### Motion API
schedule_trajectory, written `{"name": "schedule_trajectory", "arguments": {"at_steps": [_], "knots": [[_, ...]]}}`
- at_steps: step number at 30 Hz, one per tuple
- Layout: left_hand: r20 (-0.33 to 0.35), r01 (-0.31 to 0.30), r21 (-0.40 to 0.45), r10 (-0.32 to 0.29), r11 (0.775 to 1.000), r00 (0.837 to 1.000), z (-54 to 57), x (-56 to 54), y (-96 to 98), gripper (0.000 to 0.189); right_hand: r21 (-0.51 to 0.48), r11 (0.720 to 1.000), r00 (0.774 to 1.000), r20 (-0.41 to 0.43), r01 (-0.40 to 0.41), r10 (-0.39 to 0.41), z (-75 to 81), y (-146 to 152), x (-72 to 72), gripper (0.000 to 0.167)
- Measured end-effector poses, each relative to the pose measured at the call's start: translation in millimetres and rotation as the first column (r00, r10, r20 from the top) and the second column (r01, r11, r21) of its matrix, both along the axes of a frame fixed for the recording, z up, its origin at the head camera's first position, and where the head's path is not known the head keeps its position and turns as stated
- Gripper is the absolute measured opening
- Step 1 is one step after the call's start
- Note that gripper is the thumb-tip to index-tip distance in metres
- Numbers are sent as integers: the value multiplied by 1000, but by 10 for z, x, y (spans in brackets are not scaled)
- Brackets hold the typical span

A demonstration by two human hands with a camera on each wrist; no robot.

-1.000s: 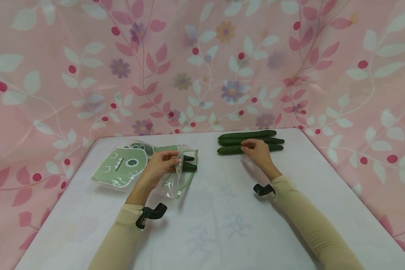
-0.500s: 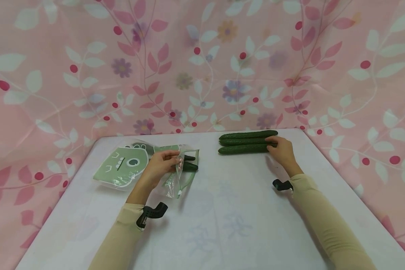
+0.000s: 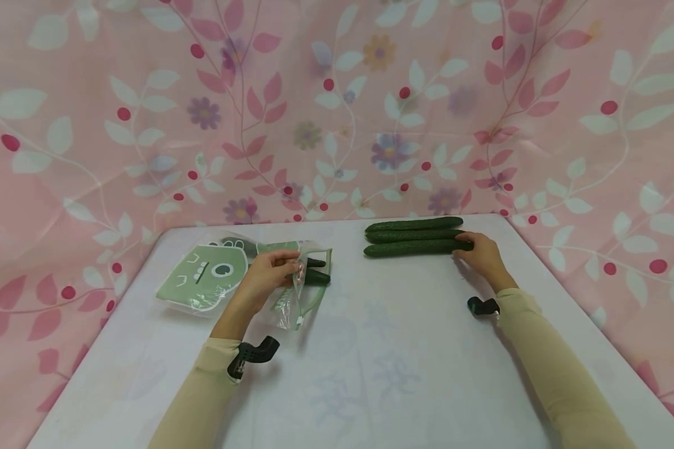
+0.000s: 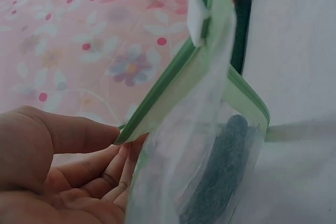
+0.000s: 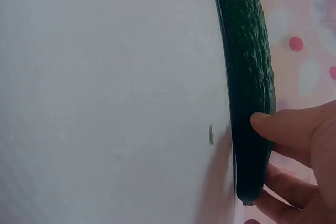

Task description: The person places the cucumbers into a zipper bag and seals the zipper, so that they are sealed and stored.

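Observation:
My left hand (image 3: 263, 279) pinches the green-edged mouth of a clear zip bag (image 3: 202, 277) printed with a green cartoon face. Two dark cucumber ends show at its opening, the nearer cucumber (image 3: 317, 277) clearer than the other. In the left wrist view, thumb and fingers hold the bag's green rim (image 4: 157, 95), with a cucumber (image 4: 216, 174) behind the plastic. Over on the right, my right hand (image 3: 484, 257) grips the right end of the nearest of three cucumbers (image 3: 407, 248). The right wrist view has the thumb (image 5: 286, 125) on that cucumber's side, fingers partly hidden beyond it.
Behind the gripped cucumber lie a middle cucumber (image 3: 393, 236) and a far cucumber (image 3: 412, 224), side by side near the back edge of the white-covered table (image 3: 359, 374). A pink floral cloth (image 3: 337, 112) hangs behind. A white slider (image 4: 196, 20) sits on the bag's zip.
My right hand has slid right along the cucumbers, from the middle to the right end of the nearest one. The left hand and the bag stay where they were.

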State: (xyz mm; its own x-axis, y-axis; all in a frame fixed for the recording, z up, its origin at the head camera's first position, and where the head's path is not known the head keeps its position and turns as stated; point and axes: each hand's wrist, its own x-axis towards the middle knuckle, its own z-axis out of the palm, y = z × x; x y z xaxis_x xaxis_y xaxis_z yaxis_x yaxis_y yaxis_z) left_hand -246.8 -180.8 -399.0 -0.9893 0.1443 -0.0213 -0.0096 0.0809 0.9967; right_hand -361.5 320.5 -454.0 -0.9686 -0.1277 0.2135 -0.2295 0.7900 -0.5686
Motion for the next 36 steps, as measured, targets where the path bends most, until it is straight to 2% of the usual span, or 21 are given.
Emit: {"name": "schedule_trajectory", "arguments": {"at_steps": [5, 12, 18, 22, 26, 32, 36], "knots": [[4, -3, -8, 3, 1000, 1000, 21, 8, 6, 38, 45, 996, 997, 15, -74, 74, 19, 66, -22, 44], [10, -7, -23, 8, 1000, 1000, -2, -21, -14, 37, 92, 982, 983, 102, -163, 153, 84, 148, -21, 42], [13, 2, -7, -1, 1000, 1000, 8, -23, -8, 37, 111, 964, 968, 98, -241, 231, 74, 201, -11, 40], [13, 11, 0, -11, 1000, 1000, -6, -29, -4, 38, 116, 961, 967, 88, -250, 240, 65, 212, 14, 37], [11, 14, -6, -14, 1000, 1000, -14, -31, -1, 39, 70, 961, 961, 94, -268, 261, 56, 196, 55, 33], [14, 9, 1, -9, 1000, 1000, -3, -20, 2, 38, 52, 947, 946, 87, -317, 312, 58, 170, 140, 39], [17, 4, 4, -4, 1000, 1000, 9, -12, 1, 38, 51, 950, 949, 85, -309, 305, 35, 168, 171, 41]]}}
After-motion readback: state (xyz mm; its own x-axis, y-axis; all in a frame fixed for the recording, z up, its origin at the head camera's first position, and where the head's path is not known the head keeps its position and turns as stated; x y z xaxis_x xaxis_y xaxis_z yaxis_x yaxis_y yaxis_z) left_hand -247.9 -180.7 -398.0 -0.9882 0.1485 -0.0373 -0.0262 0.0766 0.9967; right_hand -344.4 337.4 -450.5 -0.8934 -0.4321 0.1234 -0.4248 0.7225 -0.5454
